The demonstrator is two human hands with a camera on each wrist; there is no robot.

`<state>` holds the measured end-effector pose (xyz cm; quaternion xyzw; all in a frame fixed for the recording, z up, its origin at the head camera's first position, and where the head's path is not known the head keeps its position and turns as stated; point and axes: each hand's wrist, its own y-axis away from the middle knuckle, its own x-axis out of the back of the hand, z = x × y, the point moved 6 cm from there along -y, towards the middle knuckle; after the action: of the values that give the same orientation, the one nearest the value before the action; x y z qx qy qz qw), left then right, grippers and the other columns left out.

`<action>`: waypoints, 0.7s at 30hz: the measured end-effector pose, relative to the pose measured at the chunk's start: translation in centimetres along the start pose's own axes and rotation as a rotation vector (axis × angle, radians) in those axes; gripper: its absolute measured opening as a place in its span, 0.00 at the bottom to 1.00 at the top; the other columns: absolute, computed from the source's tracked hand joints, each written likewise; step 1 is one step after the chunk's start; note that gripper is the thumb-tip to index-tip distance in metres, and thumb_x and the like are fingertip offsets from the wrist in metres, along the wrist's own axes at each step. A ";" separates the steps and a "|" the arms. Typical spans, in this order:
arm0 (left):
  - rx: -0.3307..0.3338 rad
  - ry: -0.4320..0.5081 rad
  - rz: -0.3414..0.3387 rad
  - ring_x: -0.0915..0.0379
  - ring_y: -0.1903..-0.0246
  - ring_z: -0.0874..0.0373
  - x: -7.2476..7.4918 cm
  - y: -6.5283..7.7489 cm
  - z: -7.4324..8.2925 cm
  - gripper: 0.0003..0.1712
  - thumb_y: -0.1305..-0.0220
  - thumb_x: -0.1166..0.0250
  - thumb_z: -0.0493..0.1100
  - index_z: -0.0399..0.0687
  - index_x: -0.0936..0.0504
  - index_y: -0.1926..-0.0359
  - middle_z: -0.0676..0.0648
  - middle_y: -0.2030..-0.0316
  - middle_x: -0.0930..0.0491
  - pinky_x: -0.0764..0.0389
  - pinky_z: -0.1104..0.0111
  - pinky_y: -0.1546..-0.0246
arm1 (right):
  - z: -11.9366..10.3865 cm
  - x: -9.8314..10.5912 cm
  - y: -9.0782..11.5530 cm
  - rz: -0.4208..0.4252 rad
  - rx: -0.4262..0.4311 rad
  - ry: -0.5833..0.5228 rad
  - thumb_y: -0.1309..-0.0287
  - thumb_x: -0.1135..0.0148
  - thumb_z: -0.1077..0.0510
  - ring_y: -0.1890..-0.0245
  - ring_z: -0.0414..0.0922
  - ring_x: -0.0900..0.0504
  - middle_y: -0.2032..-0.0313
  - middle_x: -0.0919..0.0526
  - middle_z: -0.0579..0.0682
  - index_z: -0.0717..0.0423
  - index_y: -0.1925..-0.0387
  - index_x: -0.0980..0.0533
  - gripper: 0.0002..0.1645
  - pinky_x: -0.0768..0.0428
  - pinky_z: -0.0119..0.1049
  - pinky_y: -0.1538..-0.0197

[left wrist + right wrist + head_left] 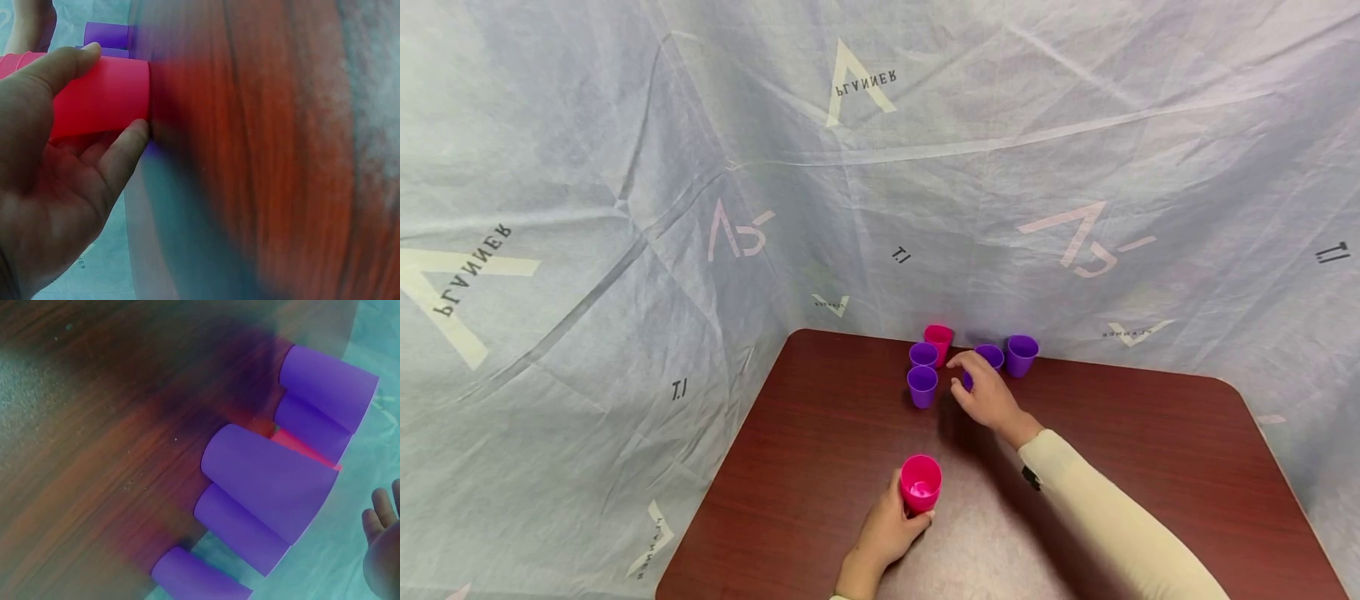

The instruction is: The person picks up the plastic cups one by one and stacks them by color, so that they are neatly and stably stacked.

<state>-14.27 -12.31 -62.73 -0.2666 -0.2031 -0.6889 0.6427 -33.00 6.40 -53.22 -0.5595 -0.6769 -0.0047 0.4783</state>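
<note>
My left hand holds a pink cup upright near the middle of the table, thumb and fingers around its side. In the left wrist view the thumb and fingers touch the pink cup. My right hand hovers over the back of the table with loosely bent fingers, nothing between them. It partly covers a purple cup. To its left stand two purple cups, the nearer one in front of the other. In the right wrist view, a few fingers show apart from the purple cups.
Another pink cup stands behind the left purple cups. One more purple cup is right of the partly covered one. The brown table ends at a grey printed cloth, which hangs close behind the cups.
</note>
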 end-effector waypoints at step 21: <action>0.005 -0.010 0.008 0.16 0.43 0.51 -0.2 0.0 -0.5 0.42 0.44 0.21 0.47 0.49 0.31 0.32 0.44 0.44 0.14 0.16 0.59 0.43 | 2.3 -0.9 -3.3 -0.205 -0.038 0.121 0.31 0.44 0.69 0.29 0.63 0.26 0.33 0.22 0.64 0.67 0.31 0.27 0.27 0.28 0.59 0.26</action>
<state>-14.32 -12.53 -63.24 -0.2691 -0.2068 -0.6846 0.6450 -37.05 5.73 -53.32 -0.4949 -0.7002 -0.1003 0.5046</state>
